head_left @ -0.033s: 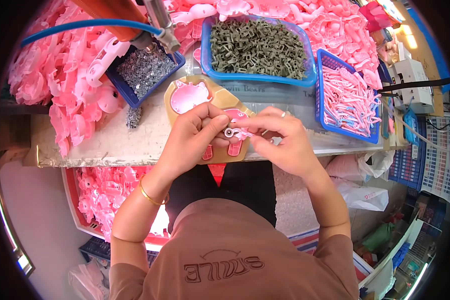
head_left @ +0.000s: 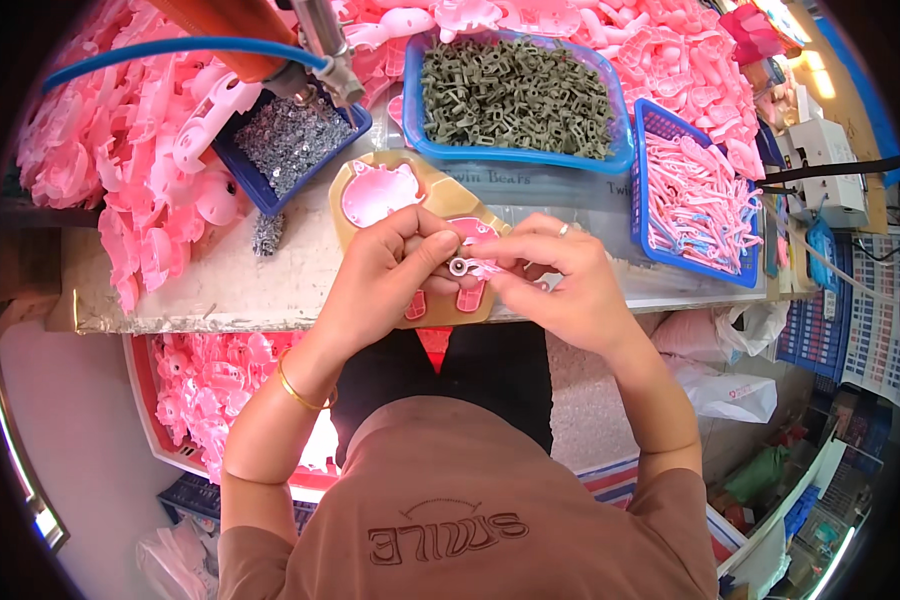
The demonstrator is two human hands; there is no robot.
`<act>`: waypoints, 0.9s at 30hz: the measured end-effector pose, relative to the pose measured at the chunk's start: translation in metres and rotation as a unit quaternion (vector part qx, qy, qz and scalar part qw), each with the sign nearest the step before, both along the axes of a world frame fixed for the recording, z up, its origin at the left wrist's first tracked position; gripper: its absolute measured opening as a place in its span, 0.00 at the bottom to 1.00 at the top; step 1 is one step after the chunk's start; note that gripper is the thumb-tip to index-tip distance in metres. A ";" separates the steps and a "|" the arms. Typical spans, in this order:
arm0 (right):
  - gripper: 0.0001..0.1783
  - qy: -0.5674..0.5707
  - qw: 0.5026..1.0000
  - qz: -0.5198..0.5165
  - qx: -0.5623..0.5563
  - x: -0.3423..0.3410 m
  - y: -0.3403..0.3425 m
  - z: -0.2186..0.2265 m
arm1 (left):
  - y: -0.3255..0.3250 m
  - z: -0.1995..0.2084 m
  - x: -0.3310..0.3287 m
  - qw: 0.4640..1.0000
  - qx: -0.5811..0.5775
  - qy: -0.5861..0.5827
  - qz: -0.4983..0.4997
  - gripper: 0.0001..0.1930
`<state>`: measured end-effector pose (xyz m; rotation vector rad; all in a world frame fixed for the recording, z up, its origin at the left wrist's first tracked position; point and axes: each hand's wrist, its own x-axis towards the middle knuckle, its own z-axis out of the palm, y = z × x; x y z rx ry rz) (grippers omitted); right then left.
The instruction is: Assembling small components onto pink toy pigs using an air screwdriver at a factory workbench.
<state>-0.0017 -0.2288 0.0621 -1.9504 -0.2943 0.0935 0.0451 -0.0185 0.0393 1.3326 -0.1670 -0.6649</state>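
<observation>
Gripping a small, round, silver-grey ring with a dark centre [head_left: 458,267] in the closed fingertips of the bare left hand [head_left: 395,262]. Pinching a slim, pale-pink plastic piece [head_left: 485,268] between thumb and fingers of the bare right hand [head_left: 560,268], right beside the ring; too small to tell whether joined. Holding both above the near part of a tan, block-like fixture [head_left: 438,190] bearing a rounded, glossy pink plastic shell [head_left: 378,195], on a worn, pale workbench [head_left: 210,290]. Could easily drop the ring if the left fingertips loosen, being tiny and round, and perhaps lose it over the near bench edge. Might bend the slim piece if pulled crookedly from the right. Cannot tell how firm either grip is.
</observation>
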 end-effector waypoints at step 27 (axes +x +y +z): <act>0.07 -0.168 0.948 0.085 -0.257 0.048 0.053 -0.035 | 0.055 -0.010 -0.008 0.737 0.330 -0.590 -0.026 0.13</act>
